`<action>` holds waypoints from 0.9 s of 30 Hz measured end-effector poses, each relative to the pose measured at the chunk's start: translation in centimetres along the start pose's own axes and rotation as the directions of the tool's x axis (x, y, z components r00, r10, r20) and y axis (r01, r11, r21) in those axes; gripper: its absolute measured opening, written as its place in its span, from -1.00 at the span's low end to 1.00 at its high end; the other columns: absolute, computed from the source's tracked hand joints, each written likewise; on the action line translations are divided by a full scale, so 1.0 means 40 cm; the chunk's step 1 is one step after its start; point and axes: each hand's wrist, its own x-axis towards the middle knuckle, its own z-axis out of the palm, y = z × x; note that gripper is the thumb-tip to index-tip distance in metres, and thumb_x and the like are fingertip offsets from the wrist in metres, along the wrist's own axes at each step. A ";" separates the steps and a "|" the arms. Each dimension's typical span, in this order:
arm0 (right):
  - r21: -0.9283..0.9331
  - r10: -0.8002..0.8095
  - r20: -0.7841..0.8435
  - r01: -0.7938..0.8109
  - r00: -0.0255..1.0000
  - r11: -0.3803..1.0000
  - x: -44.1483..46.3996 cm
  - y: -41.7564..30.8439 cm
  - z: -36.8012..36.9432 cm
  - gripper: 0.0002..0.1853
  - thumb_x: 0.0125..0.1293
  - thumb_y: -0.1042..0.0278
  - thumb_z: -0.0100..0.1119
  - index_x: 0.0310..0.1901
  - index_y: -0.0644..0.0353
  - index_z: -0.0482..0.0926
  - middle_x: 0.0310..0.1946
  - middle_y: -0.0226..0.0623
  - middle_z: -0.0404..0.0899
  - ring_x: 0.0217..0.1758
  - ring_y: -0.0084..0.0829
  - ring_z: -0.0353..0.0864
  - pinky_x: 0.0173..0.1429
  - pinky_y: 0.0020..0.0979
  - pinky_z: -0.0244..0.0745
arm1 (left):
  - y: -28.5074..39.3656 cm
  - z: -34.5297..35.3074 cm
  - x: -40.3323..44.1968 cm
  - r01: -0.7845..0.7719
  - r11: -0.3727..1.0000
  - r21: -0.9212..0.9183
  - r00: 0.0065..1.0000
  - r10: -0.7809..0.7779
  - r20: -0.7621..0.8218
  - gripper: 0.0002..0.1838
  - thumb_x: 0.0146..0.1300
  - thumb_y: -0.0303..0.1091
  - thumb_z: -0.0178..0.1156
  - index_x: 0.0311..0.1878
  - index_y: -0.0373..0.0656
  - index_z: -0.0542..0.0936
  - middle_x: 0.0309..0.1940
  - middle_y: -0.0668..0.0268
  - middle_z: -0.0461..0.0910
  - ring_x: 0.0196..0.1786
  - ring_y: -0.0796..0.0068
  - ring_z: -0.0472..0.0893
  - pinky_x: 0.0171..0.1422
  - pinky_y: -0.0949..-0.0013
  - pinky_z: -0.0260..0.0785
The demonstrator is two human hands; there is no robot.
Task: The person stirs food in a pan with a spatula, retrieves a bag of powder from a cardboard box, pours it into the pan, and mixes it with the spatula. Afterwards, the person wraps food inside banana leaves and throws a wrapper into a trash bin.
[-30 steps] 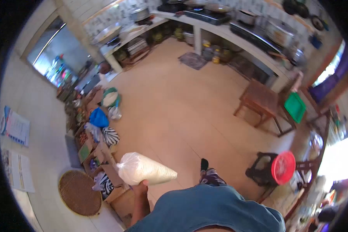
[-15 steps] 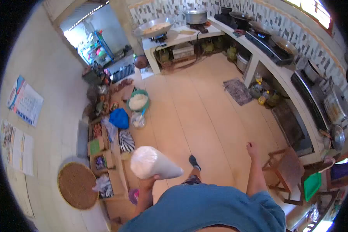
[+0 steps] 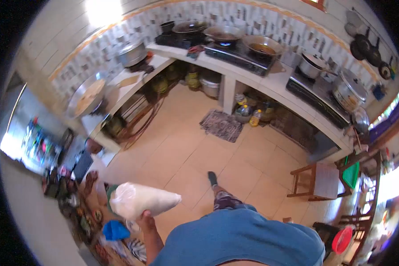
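A clear plastic bag (image 3: pixel 144 201) full of something pale rests in my left hand (image 3: pixel 147 219), in front of my body at the lower left. The fingers are wrapped under and behind the bag, and only part of them shows. The bag is knotted or gathered at its left end and narrows toward the right. Only a small bit of skin, perhaps my right hand (image 3: pixel 287 220), shows beside the blue shirt at the lower right; its fingers cannot be made out.
Ahead stands a tiled counter (image 3: pixel 252 77) with stoves, pans and pots. A grey mat (image 3: pixel 221 125) and oil bottles (image 3: pixel 255 118) are on the floor. To the right are a wooden chair (image 3: pixel 326 181) and a red basin (image 3: pixel 342 240). A blue bag (image 3: pixel 115 230) lies lower left.
The view has turned right and moved nearer the counter. The bag is still in my left hand. My right arm, stretched out half a second ago, is now mostly hidden beside my body.
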 end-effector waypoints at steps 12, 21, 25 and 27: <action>-0.037 -0.335 -0.626 0.403 0.704 0.915 0.554 -1.336 -1.230 -0.57 0.19 0.06 -0.03 -0.04 0.21 0.49 -0.03 -0.03 0.49 -0.04 -0.04 0.51 0.02 -0.07 0.41 | -0.026 0.185 0.764 0.030 0.937 0.349 0.954 0.078 -0.291 -0.34 0.01 -0.14 0.23 0.14 -0.28 0.29 0.01 0.16 0.39 0.00 0.24 0.44 0.04 0.24 0.36; 0.135 -0.833 -0.537 0.988 0.132 0.070 0.045 -2.659 -1.714 -0.65 0.23 0.25 0.10 0.01 0.25 0.50 -0.17 -0.25 0.59 -0.11 -0.40 0.55 0.02 -0.41 0.42 | -0.115 0.044 1.319 -0.027 0.993 0.115 0.896 0.075 -0.437 -0.26 -0.01 -0.18 0.28 0.21 -0.26 0.22 0.04 0.17 0.38 0.08 0.25 0.41 0.12 0.22 0.33; 0.540 -0.982 0.009 0.826 0.186 0.161 -0.025 -2.835 -1.551 -0.53 0.22 0.24 0.17 0.13 0.24 0.38 -0.03 -0.28 0.51 0.03 -0.48 0.48 0.12 -0.40 0.37 | -0.096 0.076 1.678 -0.091 0.996 -0.001 0.918 0.083 -0.388 -0.19 -0.10 -0.25 0.36 0.23 -0.25 0.21 0.05 0.20 0.39 0.09 0.31 0.43 0.17 0.26 0.33; 0.669 -0.982 0.101 0.720 0.160 0.186 -0.019 -2.905 -1.527 -0.39 0.12 0.30 0.28 0.20 0.23 0.30 0.08 -0.25 0.43 0.13 -0.45 0.40 0.17 -0.39 0.33 | -0.092 0.096 1.853 -0.059 0.998 -0.018 0.956 0.052 -0.290 -0.17 -0.10 -0.22 0.37 0.24 -0.25 0.21 0.07 0.22 0.38 0.11 0.32 0.42 0.18 0.27 0.32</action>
